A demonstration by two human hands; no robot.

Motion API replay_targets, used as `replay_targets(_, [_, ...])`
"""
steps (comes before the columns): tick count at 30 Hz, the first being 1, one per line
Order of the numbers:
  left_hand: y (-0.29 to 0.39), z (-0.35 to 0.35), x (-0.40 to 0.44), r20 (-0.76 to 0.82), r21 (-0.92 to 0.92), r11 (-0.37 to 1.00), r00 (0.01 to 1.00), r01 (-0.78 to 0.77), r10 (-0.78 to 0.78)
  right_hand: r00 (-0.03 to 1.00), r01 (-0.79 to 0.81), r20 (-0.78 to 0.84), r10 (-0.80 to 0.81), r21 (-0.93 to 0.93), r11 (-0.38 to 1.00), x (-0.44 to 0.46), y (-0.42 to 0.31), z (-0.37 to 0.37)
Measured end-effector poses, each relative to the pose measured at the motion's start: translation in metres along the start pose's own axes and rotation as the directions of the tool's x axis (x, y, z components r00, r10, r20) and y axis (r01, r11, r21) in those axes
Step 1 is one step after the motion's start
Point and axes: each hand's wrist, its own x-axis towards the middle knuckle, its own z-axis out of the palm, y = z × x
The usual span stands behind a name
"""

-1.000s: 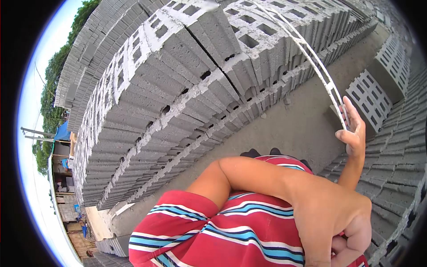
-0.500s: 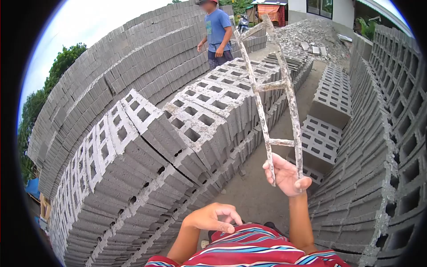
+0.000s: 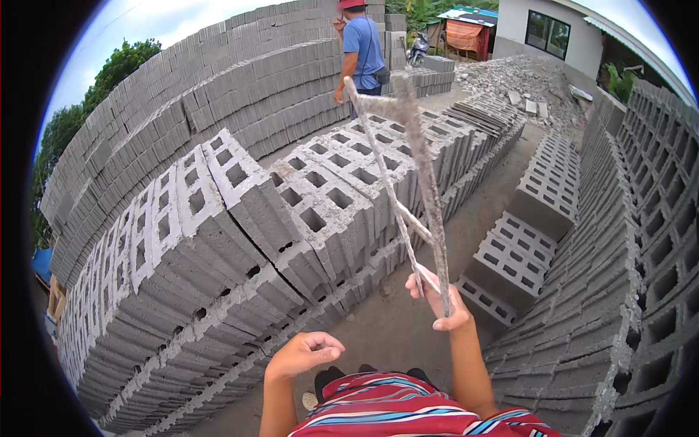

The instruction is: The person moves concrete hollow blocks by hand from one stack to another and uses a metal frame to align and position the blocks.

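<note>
Fingers [image 3: 413,286] of the right hand [image 3: 457,312]: bent round the lower end of a ladder-shaped frame [image 3: 429,197], gripping it beside the long block row [image 3: 182,269]. Frame: one, two slender rails joined by crosspieces, whitish and stained, tilted, its upper end raised and seen against the row; material, cannot tell; contact with the row, none visible.

Left hand [image 3: 304,355]: one, fingers loosely curled and part-open, nothing seen in them, held low on the near side of the row.

Step in hand, as judged: frame borne aloft by the right hand alone, near the row. Next move of the frame, as judged: calls for a firm hold at the low grip, since most of its length stands above the hand, and for its upper end to be kept clear of the row's edges; the left hand is free to steady a rail.

Surroundings, by the long block row: blocks with square openings, set close together, in the row itself; thin flat pieces [image 3: 488,116], stacked on its far part; low block group [image 3: 513,255], across the strip of ground [image 3: 375,335] to its right; block wall [image 3: 568,364], farther right; tall block stacks [image 3: 240,102], behind it; person in a blue shirt [image 3: 364,54], standing beyond it; rubble heap [image 3: 535,80], past its far end
</note>
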Motion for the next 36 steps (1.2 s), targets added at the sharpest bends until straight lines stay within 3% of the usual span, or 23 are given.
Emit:
replay_targets(3, [-0.006, 0.004, 0.024, 0.069, 0.034, 0.998, 0.996, 0.052, -0.054, 0.950, -0.218, -0.236, 0.204, -0.033, 0.975, -0.045, 0.023, 0.007])
replay_targets(7, [0.004, 0.021, 0.065, 0.224, 0.223, 0.975, 0.973, -0.004, -0.048, 0.834, -0.392, -0.470, 0.291, -0.131, 0.911, -0.086, 0.052, 0.002])
replay_targets(11, [0.010, 0.036, 0.110, 0.432, 0.267, 0.962, 0.899, -0.050, -0.073, 0.847, -0.331, -0.482, 0.224, -0.149, 0.932, -0.091, 0.042, -0.016])
replay_targets(14, [0.018, 0.040, 0.143, 0.480, 0.433, 0.895, 0.868, -0.105, -0.130, 0.894, -0.225, -0.415, 0.169, -0.088, 0.971, -0.059, 0.020, -0.026])
replay_targets(16, [0.019, 0.039, 0.172, 0.547, 0.399, 0.908, 0.828, -0.127, -0.125, 0.909, -0.302, -0.359, 0.212, -0.217, 0.929, -0.046, 0.021, -0.041])
replay_targets(20, [0.048, 0.039, 0.228, 0.536, 0.538, 0.827, 0.824, -0.164, -0.185, 0.800, -0.443, -0.581, 0.148, -0.406, 0.799, -0.063, 0.070, -0.069])
replay_targets(22, [0.063, 0.036, 0.255, 0.549, 0.588, 0.765, 0.824, -0.262, -0.140, 0.711, -0.492, -0.690, 0.134, -0.353, 0.796, -0.088, 0.083, -0.074])
replay_targets(24, [0.065, 0.031, 0.289, 0.592, 0.503, 0.823, 0.799, -0.265, -0.105, 0.624, -0.586, -0.756, 0.197, -0.287, 0.757, -0.117, 0.086, -0.080])
replay_targets(26, [0.079, 0.030, 0.314, 0.616, 0.508, 0.824, 0.774, -0.250, -0.146, 0.495, -0.667, -0.833, 0.249, -0.181, 0.723, -0.130, 0.079, -0.086])
replay_targets(27, [0.080, 0.032, 0.327, 0.600, 0.458, 0.876, 0.779, -0.148, -0.182, 0.425, -0.702, -0.861, 0.279, -0.119, 0.702, -0.133, 0.076, -0.085])
replay_targets(30, [0.085, 0.045, 0.373, 0.607, 0.565, 0.765, 0.783, -0.309, -0.132, 0.265, -0.680, -0.937, 0.228, -0.014, 0.733, -0.128, 0.073, -0.095])
replay_targets(34, [0.100, 0.072, 0.414, 0.676, 0.534, 0.754, 0.728, -0.381, -0.111, 0.239, -0.647, -0.968, 0.079, -0.098, 0.756, -0.116, 0.075, -0.126])
replay_targets(36, [0.112, 0.090, 0.430, 0.703, 0.541, 0.745, 0.697, -0.390, -0.146, 0.194, -0.635, -0.976, 0.096, -0.050, 0.771, -0.113, 0.078, -0.153])
